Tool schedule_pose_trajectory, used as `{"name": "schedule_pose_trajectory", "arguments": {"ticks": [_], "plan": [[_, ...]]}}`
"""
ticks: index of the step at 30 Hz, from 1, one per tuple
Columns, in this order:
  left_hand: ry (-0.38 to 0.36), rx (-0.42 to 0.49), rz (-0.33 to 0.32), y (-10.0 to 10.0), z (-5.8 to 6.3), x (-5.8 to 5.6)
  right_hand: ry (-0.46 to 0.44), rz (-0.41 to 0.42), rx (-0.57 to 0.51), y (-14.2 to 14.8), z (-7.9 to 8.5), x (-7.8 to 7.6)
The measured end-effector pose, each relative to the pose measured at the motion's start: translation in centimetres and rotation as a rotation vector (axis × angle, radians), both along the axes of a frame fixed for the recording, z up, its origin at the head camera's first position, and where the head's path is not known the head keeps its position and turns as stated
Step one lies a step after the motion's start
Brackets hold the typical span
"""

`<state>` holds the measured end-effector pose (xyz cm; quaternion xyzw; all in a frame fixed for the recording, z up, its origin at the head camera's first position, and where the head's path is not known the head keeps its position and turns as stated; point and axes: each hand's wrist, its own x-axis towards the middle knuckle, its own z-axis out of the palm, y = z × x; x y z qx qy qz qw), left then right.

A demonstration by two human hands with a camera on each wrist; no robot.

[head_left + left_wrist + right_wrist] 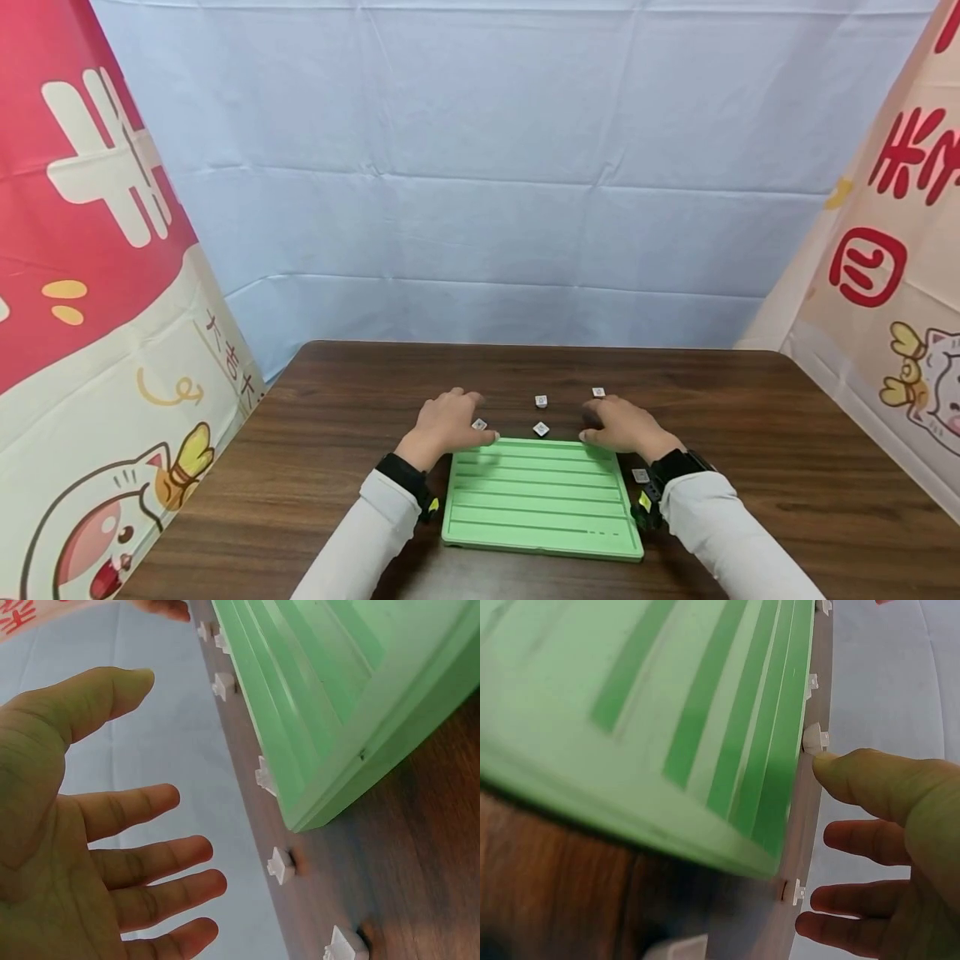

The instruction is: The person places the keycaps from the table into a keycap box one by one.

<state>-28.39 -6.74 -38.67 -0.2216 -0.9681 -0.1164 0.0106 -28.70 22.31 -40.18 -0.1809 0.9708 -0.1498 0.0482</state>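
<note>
On my head feed the brown table [337, 408] fills the bottom, and the green ridged board [540, 500] lies toward its 6 o'clock side. Reading from the board's middle, I have the left hand [448, 423] at 10 o'clock, fingers spread, thumb well apart, palm empty. The right hand [628, 427], at 2 o'clock, is also empty, fingers extended and thumb apart; I can't tell whether that thumb touches the white tile [814, 739] beside its tip. Other small tiles [541, 429] sit on the table: two at 12 o'clock, one near 3 by the right wrist.
</note>
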Motion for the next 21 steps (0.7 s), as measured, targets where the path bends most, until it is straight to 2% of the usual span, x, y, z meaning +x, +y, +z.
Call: {"name": "schedule_pose_trajectory", "arguments": {"ticks": [12, 21], "plan": [[0.065, -0.006, -0.069, -0.2, 0.5, 1.8, -0.035, 0.019, -0.039, 1.3, 0.0, 1.7], [0.071, -0.056, -0.060, -1.0, 0.1, 2.5, -0.010, 0.073, -0.047, 2.1, 0.0, 3.2]]}}
